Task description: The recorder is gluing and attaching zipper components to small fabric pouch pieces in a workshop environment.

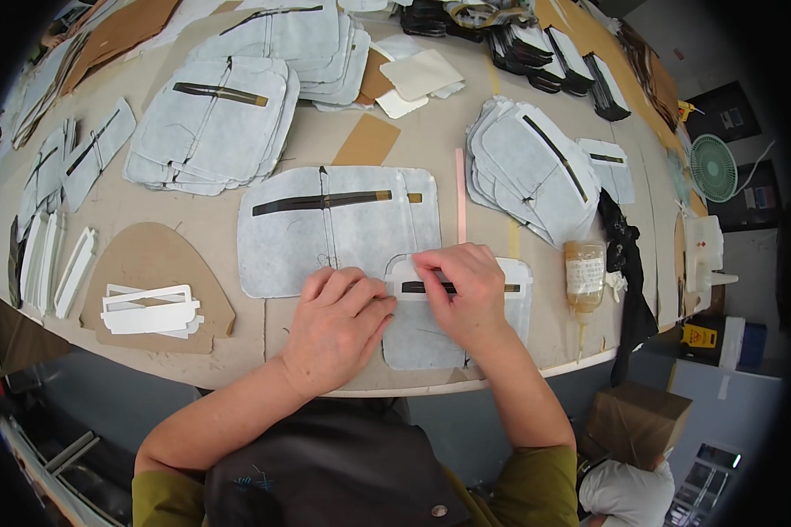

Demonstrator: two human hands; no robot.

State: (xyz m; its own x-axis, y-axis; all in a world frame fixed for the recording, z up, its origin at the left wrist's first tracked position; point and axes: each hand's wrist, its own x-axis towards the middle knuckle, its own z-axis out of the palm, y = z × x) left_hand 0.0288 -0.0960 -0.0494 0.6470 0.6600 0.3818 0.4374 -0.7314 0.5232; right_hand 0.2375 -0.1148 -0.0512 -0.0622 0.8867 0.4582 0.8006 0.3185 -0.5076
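Note:
A small pale grey panel [492,332] lies in front of me with a white slotted frame [520,270] on its upper part, around a dark zipper strip [413,287]. My right hand [466,285] rests over that strip, its thumb and forefinger closed at the frame's upper left corner. At the panel's left edge my left hand [338,325] is bent, with fingers closed and fingertips by the frame's left end; whatever they pinch is hidden. Just beyond the hands lies a larger grey panel [286,246] with a dark zipper strip [321,203], overlapping another panel.
Stacked grey panels [237,140] stand far left, with another stack [501,167] at right. White frames [149,307] lie on a brown board [158,255]. A glue bottle [584,277] stands nozzle-down at right, beside black cloth [628,263]. A person [628,492] is at lower right.

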